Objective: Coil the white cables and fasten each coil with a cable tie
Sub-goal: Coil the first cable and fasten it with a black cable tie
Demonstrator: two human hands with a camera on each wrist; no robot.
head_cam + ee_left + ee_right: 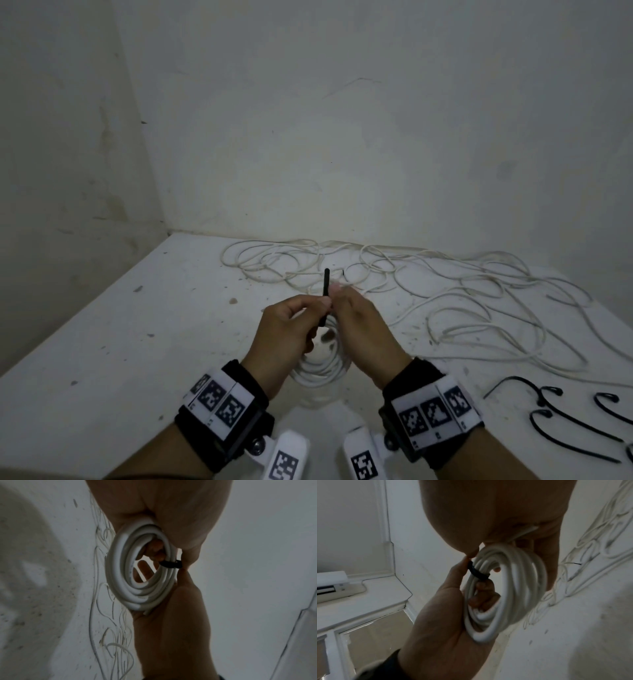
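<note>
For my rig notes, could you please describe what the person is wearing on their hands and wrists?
Both hands, left hand and right hand, are bare. Each wrist carries a black band with white panels of square black-and-white markers. White marker-printed blocks project below each wrist.

Speckled white table (pixel 144 329) against the wall, loose white cables (pixel 445 294) sprawled across it, black cable ties (pixel 555 407) near its right edge

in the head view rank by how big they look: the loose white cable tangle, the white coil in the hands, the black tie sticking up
1. Loose tangle of thin white cable on the table, largest.
2. Round white cable coil, partly hidden by both hands.
3. Thin black plastic cable tie, smallest.
</note>
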